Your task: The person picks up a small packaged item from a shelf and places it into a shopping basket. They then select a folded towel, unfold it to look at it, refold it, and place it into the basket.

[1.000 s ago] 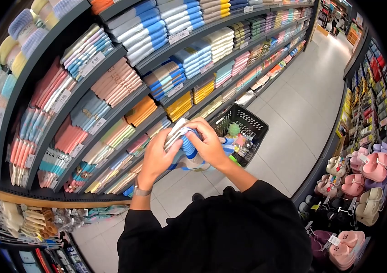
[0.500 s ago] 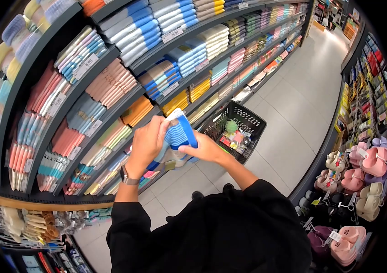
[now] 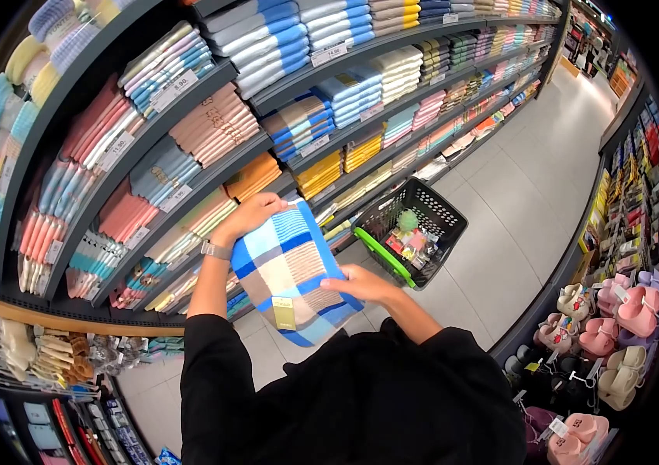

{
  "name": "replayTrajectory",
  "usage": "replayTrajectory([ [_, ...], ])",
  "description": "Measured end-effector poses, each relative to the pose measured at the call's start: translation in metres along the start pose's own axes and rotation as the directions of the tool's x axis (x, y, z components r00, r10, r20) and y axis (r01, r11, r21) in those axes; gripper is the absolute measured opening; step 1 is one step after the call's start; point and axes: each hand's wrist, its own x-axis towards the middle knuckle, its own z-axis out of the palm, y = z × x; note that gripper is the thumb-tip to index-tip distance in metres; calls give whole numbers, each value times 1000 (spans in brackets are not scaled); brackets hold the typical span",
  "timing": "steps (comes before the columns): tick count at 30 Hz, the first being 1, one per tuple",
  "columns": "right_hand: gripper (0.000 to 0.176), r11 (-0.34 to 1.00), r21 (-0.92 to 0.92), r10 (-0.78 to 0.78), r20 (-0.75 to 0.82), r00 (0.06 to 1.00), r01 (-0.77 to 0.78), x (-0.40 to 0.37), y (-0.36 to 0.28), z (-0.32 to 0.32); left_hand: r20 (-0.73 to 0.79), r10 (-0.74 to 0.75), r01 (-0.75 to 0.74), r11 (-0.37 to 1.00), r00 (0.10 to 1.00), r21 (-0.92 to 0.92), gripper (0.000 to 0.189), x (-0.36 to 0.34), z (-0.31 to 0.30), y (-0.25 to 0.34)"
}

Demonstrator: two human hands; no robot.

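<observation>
A folded checked towel (image 3: 302, 267) in blue, beige, grey and white is held up in front of me, its broad face toward the camera. A yellow-green label (image 3: 284, 313) sits at its lower left. My left hand (image 3: 256, 217) grips the towel's upper left corner, fingers curled at the edge; a watch is on that wrist. My right hand (image 3: 364, 284) pinches the right edge, thumb on the front and fingers hidden behind. Beyond the towel, a matching stack of checked towels (image 3: 297, 124) lies on the shelf.
A black shopping basket (image 3: 442, 221) with a green handle stands on the tiled floor, holding a green ball-like item and small packages. Shelves of folded towels (image 3: 217, 128) with price tags run along the left. Pink slippers (image 3: 640, 306) hang on the right.
The towel has turned from edge-on to face the camera and its label now shows. Both hands still hold it. The view has shifted, bringing the basket's green handle into sight.
</observation>
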Motion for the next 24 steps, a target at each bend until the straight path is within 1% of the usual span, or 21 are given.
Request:
replayTrajectory([
  [2,41,1000,-20,7,9,1000,-7,-3,12,-2,90,-152,169,959,984,-227,29,10,16,-49],
  [3,40,997,71,23,-9,1000,-22,-4,16,-1,119,-200,222,951,972,-217,26,5,24,-54],
  [4,40,987,159,38,-25,999,-34,-5,18,-2,95,-52,76,960,994,-271,26,4,40,-94],
  [5,40,987,158,38,-28,999,-33,-7,20,-5,102,-129,154,943,986,-294,28,-8,53,-93],
  [6,38,981,192,47,-68,997,-33,-11,21,-10,114,-202,228,921,973,-316,29,-20,68,-91],
  [7,37,973,227,57,-111,992,-31,-16,22,-15,209,-256,327,820,944,-471,33,-32,83,-105],
  [8,37,973,229,56,-120,991,-28,-20,23,-20,312,-289,423,683,905,-595,36,-42,103,-128],
  [10,34,946,322,26,-210,977,44,-26,26,-31,324,-339,458,479,883,-749,44,-71,155,-162],
  [11,34,937,339,-2,-233,973,83,-27,31,-38,246,-465,426,334,850,-841,47,-81,194,-188],
  [12,34,937,339,2,-236,972,80,-28,36,-43,184,-593,356,188,784,-915,51,-86,228,-202],
  [13,34,937,333,-8,-282,959,106,-28,39,-48,221,-388,257,42,895,-965,58,-101,231,-169],
  [14,34,937,325,-15,-323,946,126,-28,41,-51,295,-315,260,-150,902,-954,61,-103,242,-169],
  [15,34,941,317,-1,-341,940,117,-28,42,-53,245,-266,201,-183,932,-962,58,-104,231,-128],
  [16,34,943,316,10,-326,945,99,-27,42,-53,186,-221,138,-218,957,-966,55,-101,210,-75],
  [17,34,955,281,7,-329,944,91,-25,41,-53,174,-234,121,-226,957,-967,55,-96,202,-54],
  [19,33,969,233,-4,-315,949,82,-20,38,-52,-61,-373,-145,-202,926,-969,43,-88,191,-33],
  [20,33,970,230,-5,-306,952,79,-19,36,-53,-70,-377,-155,-201,923,-967,43,-88,193,-41],
  [21,32,988,123,-49,-335,941,95,-19,31,-53,-155,-353,-168,-7,923,-986,39,-88,191,-47],
  [22,32,994,15,-97,-363,927,109,-19,26,-52,-230,-311,-177,189,922,-966,35,-87,189,-52],
  [23,28,992,-27,-127,-401,907,127,-21,21,-51,-249,-314,-192,203,916,-960,30,-89,189,-56],
  [24,28,991,-24,-131,-407,904,132,-21,20,-54,-245,-309,-186,207,919,-960,30,-92,185,-54],
])
